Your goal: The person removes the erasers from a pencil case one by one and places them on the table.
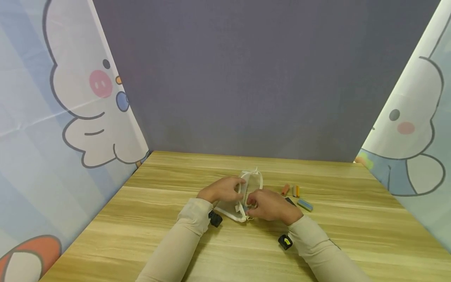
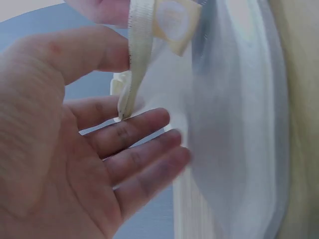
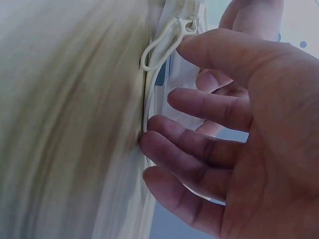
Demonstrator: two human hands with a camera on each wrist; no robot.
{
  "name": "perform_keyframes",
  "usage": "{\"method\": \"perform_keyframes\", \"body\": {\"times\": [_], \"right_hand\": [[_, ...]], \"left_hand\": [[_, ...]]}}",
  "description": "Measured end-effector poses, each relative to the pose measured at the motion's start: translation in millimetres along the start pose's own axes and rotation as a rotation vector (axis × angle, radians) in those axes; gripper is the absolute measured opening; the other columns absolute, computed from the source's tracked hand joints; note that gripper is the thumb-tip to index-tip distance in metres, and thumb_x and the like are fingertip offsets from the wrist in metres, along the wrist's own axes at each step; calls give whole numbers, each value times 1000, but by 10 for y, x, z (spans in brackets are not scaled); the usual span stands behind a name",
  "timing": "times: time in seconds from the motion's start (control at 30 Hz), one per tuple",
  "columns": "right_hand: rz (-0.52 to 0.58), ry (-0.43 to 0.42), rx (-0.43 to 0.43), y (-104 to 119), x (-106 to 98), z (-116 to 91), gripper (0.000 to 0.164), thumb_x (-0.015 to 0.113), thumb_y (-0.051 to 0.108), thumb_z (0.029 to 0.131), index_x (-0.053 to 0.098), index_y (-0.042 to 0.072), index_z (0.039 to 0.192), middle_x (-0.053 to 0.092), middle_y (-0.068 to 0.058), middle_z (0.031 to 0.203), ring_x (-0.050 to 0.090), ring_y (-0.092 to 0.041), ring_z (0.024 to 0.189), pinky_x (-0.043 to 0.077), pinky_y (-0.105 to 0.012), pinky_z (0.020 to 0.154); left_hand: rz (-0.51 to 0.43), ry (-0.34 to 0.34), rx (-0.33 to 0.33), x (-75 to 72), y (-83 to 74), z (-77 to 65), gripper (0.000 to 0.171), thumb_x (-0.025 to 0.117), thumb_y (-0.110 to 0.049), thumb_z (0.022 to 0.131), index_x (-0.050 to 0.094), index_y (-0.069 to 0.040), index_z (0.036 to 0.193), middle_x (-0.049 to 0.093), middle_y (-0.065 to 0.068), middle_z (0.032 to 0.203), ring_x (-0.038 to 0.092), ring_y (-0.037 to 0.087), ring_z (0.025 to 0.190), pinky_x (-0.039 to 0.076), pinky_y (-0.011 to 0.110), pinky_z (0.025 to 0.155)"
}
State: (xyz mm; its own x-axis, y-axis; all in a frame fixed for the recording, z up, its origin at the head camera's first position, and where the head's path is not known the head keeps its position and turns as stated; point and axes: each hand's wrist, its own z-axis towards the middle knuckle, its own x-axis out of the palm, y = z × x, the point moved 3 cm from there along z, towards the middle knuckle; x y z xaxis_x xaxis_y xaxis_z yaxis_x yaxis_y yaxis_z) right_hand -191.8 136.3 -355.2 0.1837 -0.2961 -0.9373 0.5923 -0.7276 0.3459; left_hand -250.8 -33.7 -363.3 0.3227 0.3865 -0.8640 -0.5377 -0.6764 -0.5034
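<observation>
A translucent zip pouch with white trim lies on the table, its mouth spread. At its left edge my left hand pinches the white zipper band between thumb and index finger, the other fingers extended along the pouch. My right hand is at the pouch's right side, fingers loosely bent and apart at the opening. In the right wrist view, its thumb is right beside the looped zipper pull, and no object shows between the fingers. A small beige tag with a pale round mark hangs by the zipper. Something bluish shows inside the pouch.
Right of the pouch lie a small orange-red block, a grey and yellow piece, a blue and green block and a dark item partly behind the right hand. A grey panel stands at the back of the wooden table.
</observation>
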Motion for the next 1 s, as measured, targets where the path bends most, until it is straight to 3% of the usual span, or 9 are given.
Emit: {"method": "perform_keyframes", "body": {"times": [0.13, 0.23, 0.37, 0.7, 0.83, 1.0], "right_hand": [[-13, -2, 2, 2, -21, -18, 20, 76, 26, 89, 76, 13, 103, 73, 1, 101, 66, -8, 79, 55, -39, 75], [-21, -7, -3, -2, -21, -23, 21, 76, 28, 89, 76, 13, 103, 73, 1, 102, 67, -10, 81, 56, -39, 75], [-23, -6, -25, 1, -4, -17, 21, 76, 31, 90, 77, 15, 103, 74, 3, 102, 68, -11, 83, 56, -39, 75], [-43, 3, -54, 25, 15, 19, 12, 75, 31, 91, 79, 22, 97, 71, 13, 91, 57, 2, 66, 53, -31, 67], [-80, -23, -56, 40, 8, 25, 10, 75, 31, 91, 79, 23, 95, 70, 14, 88, 57, 1, 65, 52, -29, 62], [-122, -57, -54, 60, 33, 15, 12, 74, 31, 91, 74, 30, 79, 59, 19, 69, 48, -2, 55, 41, -26, 48]], "left_hand": [[49, 0, 16, -9, -22, 22, 61, 65, -28, 93, 49, -14, 150, 59, -2, 136, 56, 14, 97, 47, 33, 87], [43, 10, 29, -17, -31, 15, 63, 65, -28, 93, 47, -12, 151, 64, -2, 116, 55, 12, 89, 47, 32, 81], [-2, 38, 46, -10, -11, -3, 64, 65, -26, 94, 44, -10, 153, 59, 0, 92, 51, 13, 74, 44, 31, 70], [-89, 36, 33, -39, 19, -31, 67, 70, -24, 92, 45, -8, 152, 63, 5, 126, 58, 15, 107, 49, 35, 92], [-90, 29, 29, -53, 7, -29, 68, 71, -22, 91, 45, -7, 152, 63, 5, 125, 58, 15, 107, 49, 35, 92], [-101, 41, 20, -31, -14, -40, 68, 71, -23, 91, 44, -8, 153, 63, 3, 120, 57, 14, 103, 49, 33, 89]]}}
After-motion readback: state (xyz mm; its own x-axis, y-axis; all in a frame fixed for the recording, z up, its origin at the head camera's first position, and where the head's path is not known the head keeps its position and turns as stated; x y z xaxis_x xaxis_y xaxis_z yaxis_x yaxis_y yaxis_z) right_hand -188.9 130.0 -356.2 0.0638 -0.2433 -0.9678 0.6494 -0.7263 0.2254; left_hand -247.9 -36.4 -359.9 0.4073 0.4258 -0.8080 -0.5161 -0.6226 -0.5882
